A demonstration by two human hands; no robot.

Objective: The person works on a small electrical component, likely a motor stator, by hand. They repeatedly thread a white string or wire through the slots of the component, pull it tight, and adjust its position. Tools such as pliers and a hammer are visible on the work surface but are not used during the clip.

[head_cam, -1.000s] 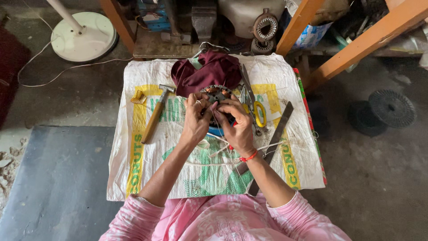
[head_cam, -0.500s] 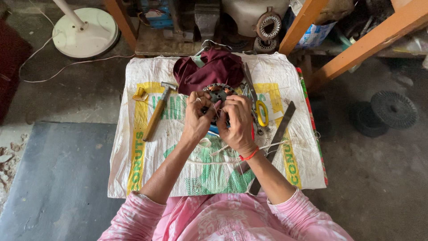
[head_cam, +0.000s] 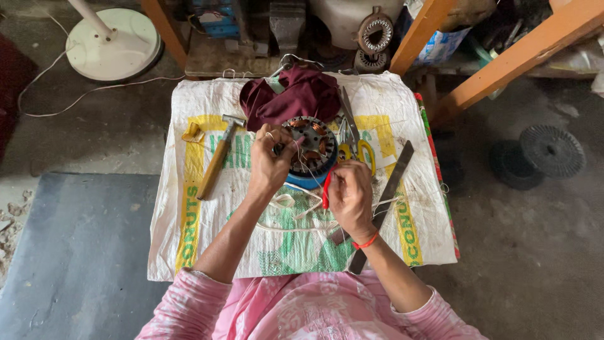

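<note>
Right hand (head_cam: 350, 196) has drawn back from stator (head_cam: 309, 148), its fingertips hidden.

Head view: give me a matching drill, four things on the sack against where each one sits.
Things:
1. hammer
2. maroon cloth
3. scissors
4. flat metal bar

Places:
A. at the far edge of the white sack
B. outside the right hand
C. beyond the right hand, yellow handles
D. outside the left hand

Pairs: 1-D, 2-A, 3-C, 4-B

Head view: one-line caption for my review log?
Left hand steadies a round motor stator on a woven sack; right hand grips a red-handled tool.
</note>
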